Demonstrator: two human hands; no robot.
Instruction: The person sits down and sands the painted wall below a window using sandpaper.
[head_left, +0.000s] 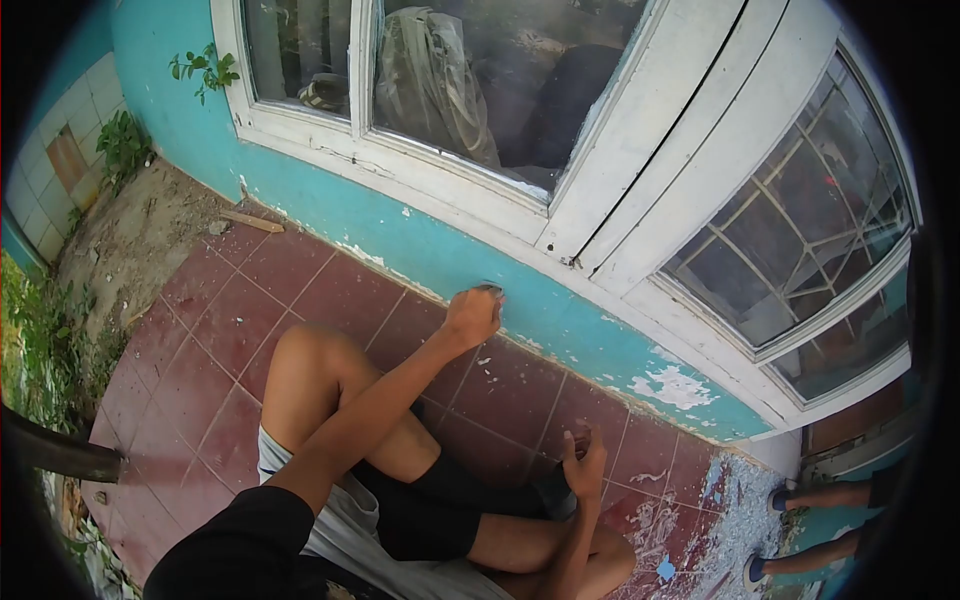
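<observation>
While the left arm (375, 418) is slanting over a bent leg (312, 375), the left hand (473, 316) is resting curled at the lower edge of the turquoise wall (570, 325), its contents not discernible; the right hand (586, 464) is hovering over the tiled floor (505, 395), thumb and fingers loosely parted.

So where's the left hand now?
Head view, near centre: the left hand is at the turquoise wall, below the white window frame, near the red tiles.

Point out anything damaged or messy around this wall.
The turquoise wall has a ragged white patch where paint is missing, under the right-hand window. Pale debris litters the red tiles nearby, unlike the cleaner ones farther left.
</observation>
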